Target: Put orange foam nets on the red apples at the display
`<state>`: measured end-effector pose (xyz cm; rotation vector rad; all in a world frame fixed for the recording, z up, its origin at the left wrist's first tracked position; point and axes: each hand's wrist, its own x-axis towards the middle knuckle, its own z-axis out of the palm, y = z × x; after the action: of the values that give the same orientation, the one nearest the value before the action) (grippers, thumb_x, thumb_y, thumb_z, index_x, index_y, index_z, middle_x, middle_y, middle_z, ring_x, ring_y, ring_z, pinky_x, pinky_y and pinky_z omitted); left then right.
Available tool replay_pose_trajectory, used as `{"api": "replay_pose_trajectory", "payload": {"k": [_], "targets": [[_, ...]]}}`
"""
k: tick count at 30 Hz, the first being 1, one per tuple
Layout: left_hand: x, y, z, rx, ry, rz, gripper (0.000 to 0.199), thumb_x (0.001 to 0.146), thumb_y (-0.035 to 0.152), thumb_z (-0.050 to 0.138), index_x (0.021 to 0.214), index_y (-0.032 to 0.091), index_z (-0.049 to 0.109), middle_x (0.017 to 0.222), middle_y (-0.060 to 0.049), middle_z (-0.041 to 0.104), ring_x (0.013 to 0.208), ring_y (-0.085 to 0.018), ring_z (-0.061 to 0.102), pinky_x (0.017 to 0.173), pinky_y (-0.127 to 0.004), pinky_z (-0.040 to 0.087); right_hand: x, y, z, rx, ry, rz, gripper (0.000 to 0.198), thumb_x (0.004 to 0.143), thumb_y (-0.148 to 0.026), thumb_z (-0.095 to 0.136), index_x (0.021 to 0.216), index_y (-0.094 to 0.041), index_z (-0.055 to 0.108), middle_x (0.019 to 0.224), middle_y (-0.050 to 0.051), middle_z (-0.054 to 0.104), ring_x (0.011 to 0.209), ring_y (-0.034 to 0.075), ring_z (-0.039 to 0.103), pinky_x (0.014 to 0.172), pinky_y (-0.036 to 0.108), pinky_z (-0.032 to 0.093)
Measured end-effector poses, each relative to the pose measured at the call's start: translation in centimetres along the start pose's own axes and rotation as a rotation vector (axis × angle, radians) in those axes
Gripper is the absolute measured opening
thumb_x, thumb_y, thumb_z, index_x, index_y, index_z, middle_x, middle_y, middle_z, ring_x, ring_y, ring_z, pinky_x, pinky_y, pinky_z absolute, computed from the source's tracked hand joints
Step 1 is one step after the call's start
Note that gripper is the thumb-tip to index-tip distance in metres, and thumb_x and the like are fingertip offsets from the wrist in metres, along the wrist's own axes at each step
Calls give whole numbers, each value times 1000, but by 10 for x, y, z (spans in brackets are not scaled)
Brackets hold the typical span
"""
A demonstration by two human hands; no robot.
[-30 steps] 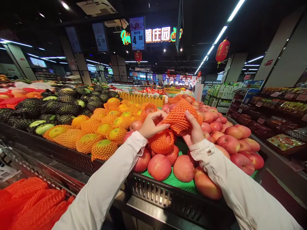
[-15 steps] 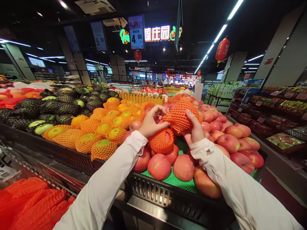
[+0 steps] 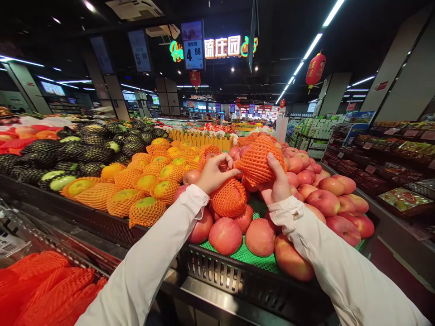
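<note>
Above the apple tray (image 3: 217,274) I hold one orange net (image 3: 260,160), apparently filled, in my right hand (image 3: 277,188), left fingers (image 3: 221,159) narrowed at its edge, grip unclear; below, one netted fruit (image 3: 229,199), seemingly finished; alongside, many bare apples (image 3: 226,235), apparently not yet sleeved.

Compared with half a second ago, the orange net (image 3: 261,162) at the centre of the frame is being shifted slightly toward the right, with the thumb of the right hand (image 3: 277,184) being carried along. Its left end is being narrowed to a blunter point. The raised fingers of the left hand (image 3: 214,175) are being lowered toward their thumb, the gap between them being reduced at mid-frame.
</note>
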<state>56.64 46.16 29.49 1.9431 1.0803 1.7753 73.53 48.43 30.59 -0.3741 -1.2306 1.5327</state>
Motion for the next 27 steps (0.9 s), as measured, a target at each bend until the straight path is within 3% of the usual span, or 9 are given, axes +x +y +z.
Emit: {"api": "replay_pose_trajectory", "payload": {"k": [2,5,11,20,24,27], "targets": [[0,1,0,-8,13,6,39,67,37,82,78,14,53,80,-1,54,71,-9,48,67,-22,40,-2,0,-1,-31,0,-2,91,54,-68,68,128,-19,45,129,4,54,127,15,53,99,28,57],[-2,2,1,14,-63,55,32,72,33,77,88,14,57,91,-4,57,78,-11,52,72,-24,43,-2,-1,-2,-112,-27,-22,89,62,-71,59,134,-20,43,128,3,55,128,13,51,100,25,56],[-5,0,0,123,-190,126,21,73,17,63,93,14,59,92,-4,58,83,-12,53,72,-22,43,1,-3,-4,-213,-53,-59,88,72,-68,45,146,-22,30,127,4,54,124,11,54,100,25,54],[-8,1,-5,42,-131,181,22,73,16,66,93,15,58,85,-3,58,72,-9,53,62,-18,41,-1,-1,-6,-187,-175,-17,88,74,-73,48,140,-17,37,114,8,59,125,12,53,103,25,53],[-6,0,-7,92,-139,247,22,72,14,69,93,15,60,88,-4,61,80,-11,56,71,-22,45,-1,-3,-6,-141,-241,3,90,73,-81,48,135,-15,42,109,10,60,126,12,52,103,24,53],[-3,2,-8,128,-102,365,21,70,12,68,88,15,60,90,-5,61,87,-13,57,79,-25,45,-3,-3,-3,-29,-252,51,96,62,-80,63,132,-17,44,113,9,60,123,14,54,99,26,56]]}}
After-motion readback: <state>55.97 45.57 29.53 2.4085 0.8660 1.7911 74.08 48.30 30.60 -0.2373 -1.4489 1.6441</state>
